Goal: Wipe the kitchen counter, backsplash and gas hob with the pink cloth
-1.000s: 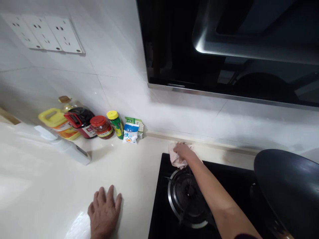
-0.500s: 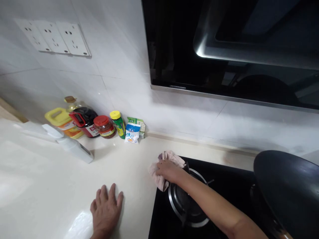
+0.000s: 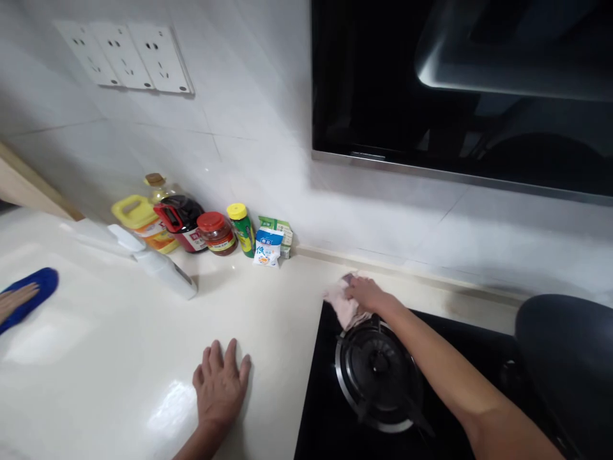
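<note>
A crumpled pale pink cloth (image 3: 345, 308) lies over the back left corner of the black gas hob (image 3: 316, 409), with my right hand (image 3: 366, 294) closed on it. The cloth is blurred and sits just behind the round burner (image 3: 380, 363). My left hand (image 3: 221, 382) rests palm down on the pale countertop (image 3: 268, 319), fingers spread, with nothing in it. Left of the hob, that hand is apart from every other object.
At far left another person's hand (image 3: 18, 299) presses a blue cloth (image 3: 45, 281). A white spray bottle (image 3: 165, 271), a red-lidded jar (image 3: 216, 233), other bottles and a small blue-white packet (image 3: 268, 248) line the wall. A black wok (image 3: 569, 364) stands right; a range hood (image 3: 431, 128) hangs above.
My right hand has moved the pink cloth toward the wall, uncovering more of the burner. The view has shifted left, and another person's hand with a blue cloth has appeared.
</note>
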`<state>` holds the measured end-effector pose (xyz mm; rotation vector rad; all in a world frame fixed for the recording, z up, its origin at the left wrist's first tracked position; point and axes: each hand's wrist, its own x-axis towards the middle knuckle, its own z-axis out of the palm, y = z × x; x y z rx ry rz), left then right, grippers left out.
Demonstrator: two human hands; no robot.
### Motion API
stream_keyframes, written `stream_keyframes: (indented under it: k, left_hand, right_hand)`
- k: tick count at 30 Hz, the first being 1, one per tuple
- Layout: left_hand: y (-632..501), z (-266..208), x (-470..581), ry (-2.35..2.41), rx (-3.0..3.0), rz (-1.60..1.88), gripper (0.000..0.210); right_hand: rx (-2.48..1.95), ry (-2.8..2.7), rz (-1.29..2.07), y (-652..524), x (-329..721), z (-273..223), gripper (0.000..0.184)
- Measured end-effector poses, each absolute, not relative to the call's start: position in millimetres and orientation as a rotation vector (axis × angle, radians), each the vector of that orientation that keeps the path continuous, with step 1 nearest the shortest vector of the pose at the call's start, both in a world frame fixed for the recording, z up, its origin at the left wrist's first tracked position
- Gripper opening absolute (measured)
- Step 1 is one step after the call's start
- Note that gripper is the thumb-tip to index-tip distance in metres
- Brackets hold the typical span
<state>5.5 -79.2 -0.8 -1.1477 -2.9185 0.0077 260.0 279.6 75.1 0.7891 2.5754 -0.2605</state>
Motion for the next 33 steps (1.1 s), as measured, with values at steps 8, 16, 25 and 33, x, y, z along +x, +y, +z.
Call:
stream_keyframes:
  k: [8, 16, 25, 33]
  left_hand:
    - [-80.1, -3.2, 7.8, -2.912, -1.156, -0.089, 0.060]
    - [-80.6, -2.4, 7.6, -2.933, -1.163, -0.074, 0.061]
    - [-81.0, -3.7, 5.1, -2.936, -1.153, -0.108, 0.062]
    - [-80.2, -0.7, 6.9, -2.913, -1.155, -0.089, 0.061]
  right_hand:
    - [0.842, 2.474, -0.195, 296.9, 279.3, 75.9, 0.053]
    - [0.577, 2.570, -0.193, 273.2, 234.6, 67.9, 0.055]
    - [0.384, 2.740, -0.422, 251.3, 208.1, 51.3, 0.049]
    - [1.216, 2.513, -0.401, 314.4, 323.3, 48.1, 0.059]
